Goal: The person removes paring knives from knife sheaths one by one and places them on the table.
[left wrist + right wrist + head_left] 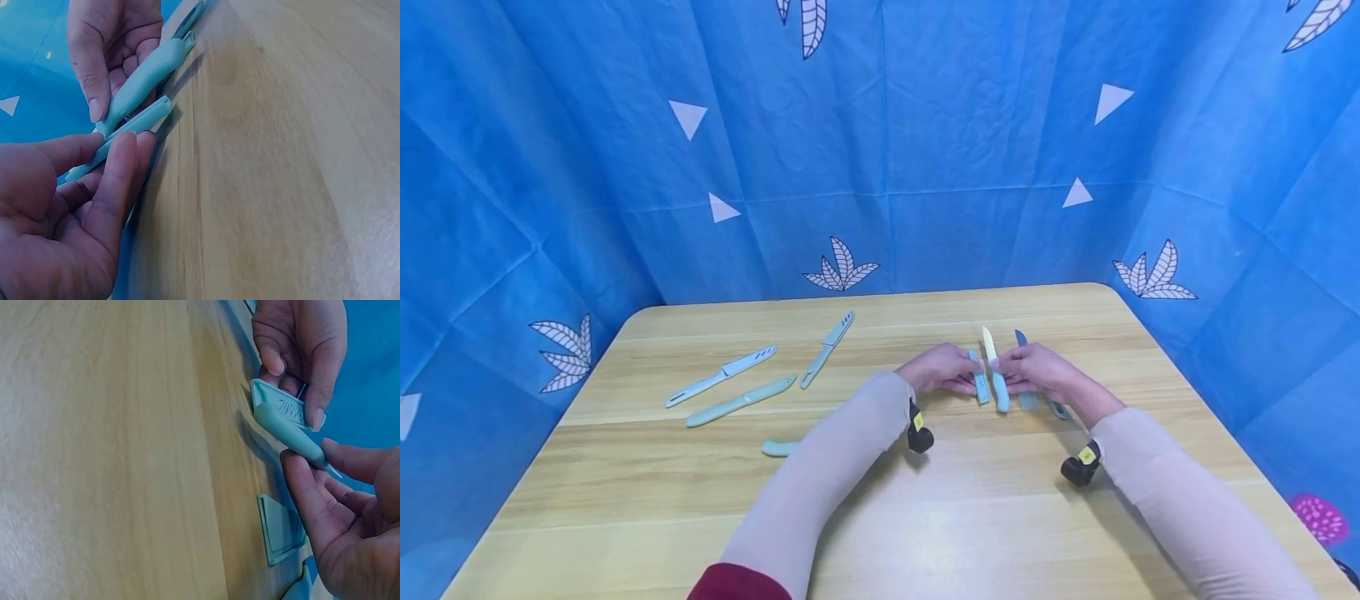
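My left hand (942, 369) pinches a pale turquoise blade cover (980, 382) between thumb and fingers. In the right wrist view, raised lettering shows on that cover (284, 403). My right hand (1037, 371) holds a small paring knife (1001, 393) by the blade end of its turquoise handle, with the pale blade pointing to the far side of the table. Cover and knife are side by side, close together over the tabletop. Just beyond the right fingers lies another blade cover (278, 528), next to a second knife whose dark blade (1021, 337) and handle end (1058, 408) show around the hand.
On the table's left half lie a light blue covered knife (721, 377), a green one (741, 401) and a grey-blue one (827, 350). A turquoise handle (778, 448) sticks out from behind the left sleeve. Blue patterned cloth (887, 150) hangs behind the wooden table (970, 533).
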